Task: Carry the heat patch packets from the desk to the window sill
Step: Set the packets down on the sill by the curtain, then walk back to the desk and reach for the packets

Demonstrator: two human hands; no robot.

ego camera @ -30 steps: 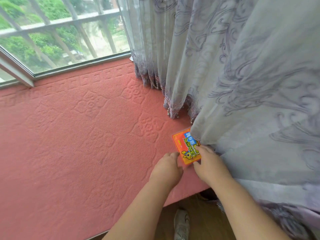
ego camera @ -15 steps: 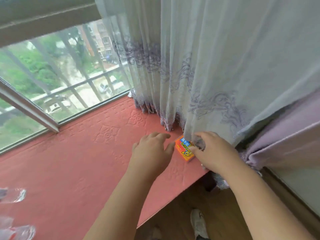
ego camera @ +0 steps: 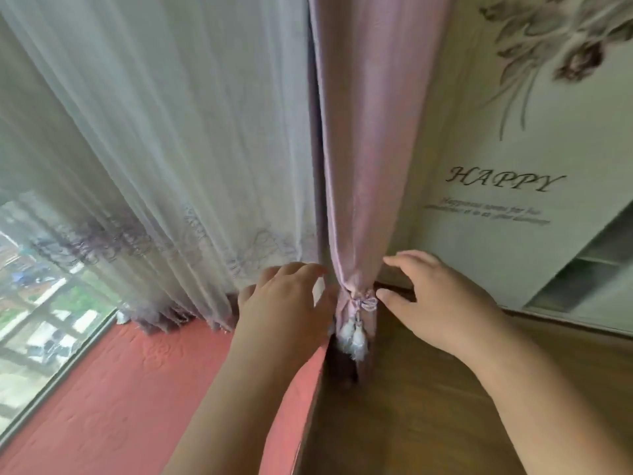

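"HAPPY" on the wall panel [ego camera: 507, 132]

Sheer curtain [ego camera: 154, 149] hangs over sill [ego camera: 102, 389] (tied drape [ego camera: 359, 166] right).

Count, head view. Hands: 2, left hand [ego camera: 286, 299] and right hand [ego camera: 433, 303], both with fingers spread and nothing held. Curtains: 2, one sheer curtain [ego camera: 154, 149] above the left fingertips, one mauve curtain [ego camera: 370, 132] between the two sets of fingertips. Tassels [ego camera: 352, 335]: 2 (hanging as a pair, just below the right thumb tip). Red sill mat [ego camera: 137, 389]: 1. Heat patch packets: 0 visible.
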